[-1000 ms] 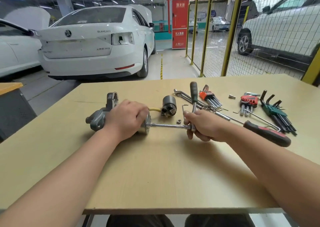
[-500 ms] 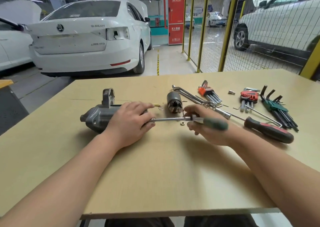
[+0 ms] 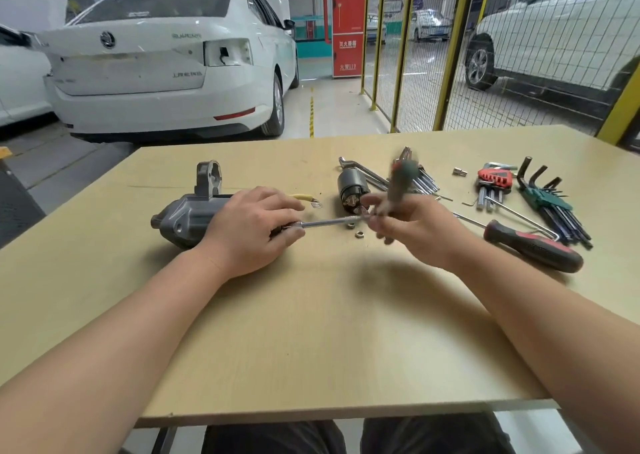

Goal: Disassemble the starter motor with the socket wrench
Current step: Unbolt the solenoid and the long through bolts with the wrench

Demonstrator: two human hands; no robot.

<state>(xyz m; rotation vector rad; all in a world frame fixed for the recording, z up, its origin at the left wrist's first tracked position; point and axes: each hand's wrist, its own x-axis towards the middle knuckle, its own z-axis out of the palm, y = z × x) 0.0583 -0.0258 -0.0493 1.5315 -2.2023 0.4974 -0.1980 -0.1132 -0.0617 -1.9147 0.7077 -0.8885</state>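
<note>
The grey starter motor (image 3: pixel 188 216) lies on its side on the wooden table (image 3: pixel 311 332), left of centre. My left hand (image 3: pixel 252 232) grips its right end and hides that end. A chrome extension bar (image 3: pixel 327 222) runs from under my left hand rightward to the socket wrench. My right hand (image 3: pixel 412 232) holds the wrench; its dark green handle (image 3: pixel 398 183) points up and away and is blurred with motion. A yellow wire with a ring terminal (image 3: pixel 306 199) sticks out behind my left hand.
A black solenoid (image 3: pixel 349 190) stands behind the bar. Two loose nuts (image 3: pixel 358 234) lie beside the bar. A red-and-black screwdriver (image 3: pixel 533 245), hex key sets (image 3: pixel 550 200) and spanners lie at the right. Beyond the table are white cars and a yellow mesh fence.
The wrench handle has swung from pointing right along the table to upright, after standing upright a second ago. My left hand has stayed on the motor.
</note>
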